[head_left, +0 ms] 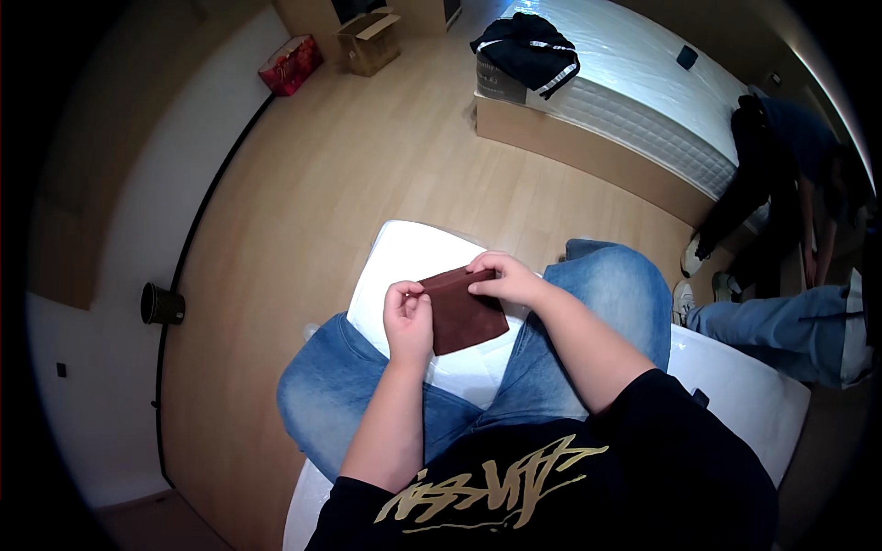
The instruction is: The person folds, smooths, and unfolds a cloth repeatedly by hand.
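Brown near-square cloth (469, 320), far edge aslant toward upper right, in the narrow pinch of both hands (409, 323).

The left hand (407, 320) pinches the left edge of a red-brown folded cloth (467, 320), while the right hand (505, 281) grips its far right corner. The cloth lies above a white surface (390, 262) between the person's knees, in blue jeans (322, 395). Far to the right, a black garment (531, 57) with white stripes lies on a plastic-covered mattress (634, 119). A person (781, 138) bends beside it, near another's pale-jeaned leg (781, 326). Far left are a red box (290, 64) and an open cardboard box (368, 53); a dark bin (163, 305) stands nearer, by the left wall (119, 367).
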The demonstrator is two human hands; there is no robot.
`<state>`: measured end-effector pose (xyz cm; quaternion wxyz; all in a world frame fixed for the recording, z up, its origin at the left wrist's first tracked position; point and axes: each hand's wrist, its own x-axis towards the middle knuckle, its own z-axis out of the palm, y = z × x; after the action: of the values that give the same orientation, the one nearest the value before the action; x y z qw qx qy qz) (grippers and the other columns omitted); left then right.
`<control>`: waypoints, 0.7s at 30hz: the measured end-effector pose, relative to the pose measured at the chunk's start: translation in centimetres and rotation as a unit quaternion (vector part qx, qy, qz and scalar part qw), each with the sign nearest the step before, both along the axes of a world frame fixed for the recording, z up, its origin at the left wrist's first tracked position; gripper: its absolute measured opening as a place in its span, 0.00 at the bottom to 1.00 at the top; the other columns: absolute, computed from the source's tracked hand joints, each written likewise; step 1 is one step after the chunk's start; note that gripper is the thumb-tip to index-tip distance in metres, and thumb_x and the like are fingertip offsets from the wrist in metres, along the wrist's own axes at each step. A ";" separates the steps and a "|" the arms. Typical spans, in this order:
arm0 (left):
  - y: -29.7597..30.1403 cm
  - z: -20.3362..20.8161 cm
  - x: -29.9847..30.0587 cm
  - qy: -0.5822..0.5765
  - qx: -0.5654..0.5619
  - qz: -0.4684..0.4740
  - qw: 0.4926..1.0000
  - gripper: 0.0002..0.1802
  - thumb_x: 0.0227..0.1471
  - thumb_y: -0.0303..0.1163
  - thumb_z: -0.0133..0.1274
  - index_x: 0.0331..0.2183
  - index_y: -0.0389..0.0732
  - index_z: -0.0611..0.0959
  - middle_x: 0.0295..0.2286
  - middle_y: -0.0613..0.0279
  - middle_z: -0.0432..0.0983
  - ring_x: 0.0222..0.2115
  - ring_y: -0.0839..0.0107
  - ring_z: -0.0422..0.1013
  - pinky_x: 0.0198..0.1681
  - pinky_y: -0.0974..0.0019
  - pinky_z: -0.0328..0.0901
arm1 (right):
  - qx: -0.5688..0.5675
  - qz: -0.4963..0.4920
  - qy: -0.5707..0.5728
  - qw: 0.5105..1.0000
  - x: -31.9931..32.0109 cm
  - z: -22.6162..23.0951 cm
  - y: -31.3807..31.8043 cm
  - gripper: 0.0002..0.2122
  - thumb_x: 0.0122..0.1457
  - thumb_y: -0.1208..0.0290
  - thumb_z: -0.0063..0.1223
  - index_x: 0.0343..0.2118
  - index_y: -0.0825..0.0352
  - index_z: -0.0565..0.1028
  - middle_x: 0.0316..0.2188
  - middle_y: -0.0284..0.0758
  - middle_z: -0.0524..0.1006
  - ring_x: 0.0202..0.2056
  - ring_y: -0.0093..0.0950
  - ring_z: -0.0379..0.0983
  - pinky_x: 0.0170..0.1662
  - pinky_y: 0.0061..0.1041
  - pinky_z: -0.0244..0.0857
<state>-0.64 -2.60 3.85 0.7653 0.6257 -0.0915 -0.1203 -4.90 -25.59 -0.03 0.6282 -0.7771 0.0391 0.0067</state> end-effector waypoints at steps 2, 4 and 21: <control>0.6 -0.8 0.8 0.022 0.003 0.017 1.000 0.11 0.57 0.14 0.50 0.40 0.38 0.73 0.36 0.66 0.71 0.34 0.82 0.69 0.40 0.78 0.65 | 0.119 -0.014 0.132 0.984 0.4 0.7 -0.7 0.06 0.58 0.74 0.65 0.34 0.66 0.78 0.30 0.27 0.79 0.33 0.17 0.74 0.39 0.21 0.69; 0.6 -1.8 1.5 0.074 0.083 0.050 0.993 0.09 0.58 0.17 0.52 0.40 0.38 0.73 0.34 0.66 0.71 0.33 0.81 0.69 0.39 0.77 0.66 | 0.152 -0.044 0.144 0.977 0.4 -0.9 -1.0 0.05 0.58 0.74 0.65 0.34 0.66 0.78 0.30 0.26 0.79 0.32 0.17 0.73 0.38 0.21 0.69; 0.0 -3.1 1.0 -0.270 0.410 0.092 0.866 0.10 0.55 0.24 0.55 0.41 0.35 0.77 0.44 0.45 0.72 0.41 0.57 0.72 0.48 0.56 0.68 | -0.227 -0.215 0.017 0.950 -0.2 -1.4 1.6 0.12 0.58 0.68 0.59 0.41 0.67 0.73 0.37 0.42 0.77 0.39 0.41 0.75 0.44 0.38 0.69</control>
<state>0.37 -2.56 0.78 0.3930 0.8966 -0.1789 0.0979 -5.05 -23.97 -1.45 0.4206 -0.8723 0.2161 -0.1242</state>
